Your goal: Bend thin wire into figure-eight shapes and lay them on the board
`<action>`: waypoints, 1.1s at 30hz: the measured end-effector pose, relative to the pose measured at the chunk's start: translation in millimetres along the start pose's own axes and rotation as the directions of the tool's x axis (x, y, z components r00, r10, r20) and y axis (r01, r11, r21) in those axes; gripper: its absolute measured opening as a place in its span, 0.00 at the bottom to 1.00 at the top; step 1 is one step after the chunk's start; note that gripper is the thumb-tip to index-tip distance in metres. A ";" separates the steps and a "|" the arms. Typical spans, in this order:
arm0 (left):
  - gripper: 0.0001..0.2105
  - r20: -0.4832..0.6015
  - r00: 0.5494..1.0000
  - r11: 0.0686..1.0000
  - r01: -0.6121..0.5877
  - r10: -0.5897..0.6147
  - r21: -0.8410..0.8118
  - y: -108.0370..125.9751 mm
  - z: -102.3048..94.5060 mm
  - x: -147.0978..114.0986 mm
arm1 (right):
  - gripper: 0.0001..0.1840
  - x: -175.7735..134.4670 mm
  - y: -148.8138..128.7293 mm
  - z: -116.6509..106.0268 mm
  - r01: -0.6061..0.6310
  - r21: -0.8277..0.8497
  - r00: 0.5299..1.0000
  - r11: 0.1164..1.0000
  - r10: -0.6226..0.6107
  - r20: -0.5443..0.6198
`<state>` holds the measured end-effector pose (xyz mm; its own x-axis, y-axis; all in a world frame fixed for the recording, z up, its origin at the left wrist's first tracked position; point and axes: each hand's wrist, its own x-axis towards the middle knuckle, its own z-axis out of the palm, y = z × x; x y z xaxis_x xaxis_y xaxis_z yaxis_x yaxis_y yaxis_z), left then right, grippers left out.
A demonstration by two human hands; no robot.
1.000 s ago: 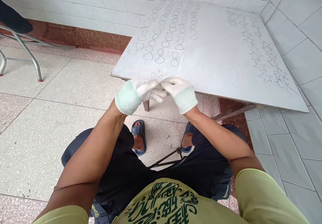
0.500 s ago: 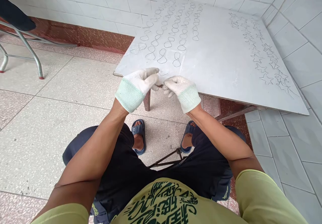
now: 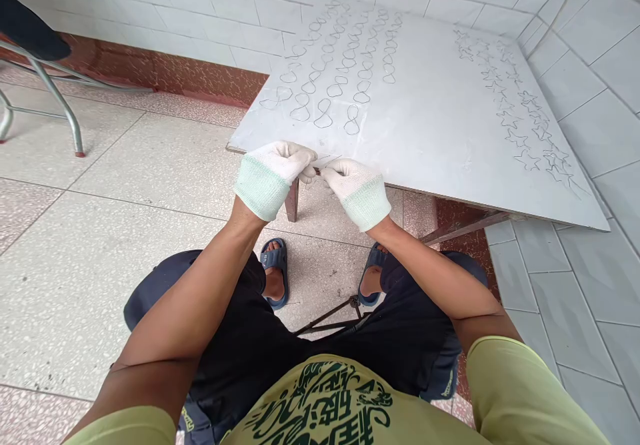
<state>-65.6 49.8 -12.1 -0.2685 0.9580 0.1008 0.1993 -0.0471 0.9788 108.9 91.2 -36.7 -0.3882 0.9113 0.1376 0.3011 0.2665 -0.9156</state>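
Observation:
In white gloves with pale green cuffs, my left hand (image 3: 280,168) and my right hand (image 3: 353,185) meet at the front edge of the white board (image 3: 420,141). Both are closed in a pinch, fingertips almost touching. A thin dark wire (image 3: 330,158) runs between them, its free end showing just above my right fingers. The rest of its shape is hidden by the gloves. Beyond my hands lie rows of wire figure-eights (image 3: 352,119), the nearest one a short way above my right hand.
Wire stars (image 3: 527,159) lie in rows on the board's right side. Tiled walls (image 3: 240,5) border the board at the back and right. A metal-legged chair (image 3: 75,125) stands at far left, with a dark-clothed limb over it. My sandalled feet are below the board.
My fingers have drawn closer together. The left hand's raised fingers have folded down into a pinch, and the right hand has shifted slightly left and down.

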 end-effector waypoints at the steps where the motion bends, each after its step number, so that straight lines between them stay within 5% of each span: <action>1: 0.12 0.010 1.000 0.999 0.013 -0.013 -0.029 -0.3 0.2 0.6 | 0.15 -1.4 -1.6 -0.5 0.026 -0.048 1.000 0.999 -0.026 -0.005; 6: 0.16 0.152 0.987 0.984 0.082 -0.057 -0.161 -4.8 0.2 4.1 | 0.20 -8.7 -13.6 -1.4 0.103 -0.184 0.993 0.977 -0.111 -0.032; 12: 0.14 0.331 0.940 0.964 0.161 -0.084 -0.213 -8.6 0.5 7.6 | 0.23 -11.1 -23.8 0.2 0.028 -0.183 0.998 0.983 -0.016 0.068; 18: 0.13 0.392 0.914 0.953 0.205 -0.104 -0.224 -15.4 -0.9 14.0 | 0.23 -4.0 -22.7 -1.5 -0.165 0.097 0.965 0.981 0.141 0.222; 23: 0.25 0.392 0.920 0.959 0.129 -0.021 -0.253 -20.9 -2.2 21.4 | 0.22 9.6 -3.4 1.5 -0.289 0.363 0.923 0.886 0.157 0.352; 33: 0.23 0.551 0.828 0.975 0.192 -0.100 -0.110 -11.6 -5.9 14.6 | 0.16 23.1 34.3 9.4 -0.307 0.436 0.899 0.846 0.107 0.425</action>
<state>-77.4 62.8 -21.0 0.2771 0.9542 -0.1131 0.0392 0.1064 0.9936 102.1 118.4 -68.5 -0.6872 0.7138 -0.1348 -0.0060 -0.1912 -0.9815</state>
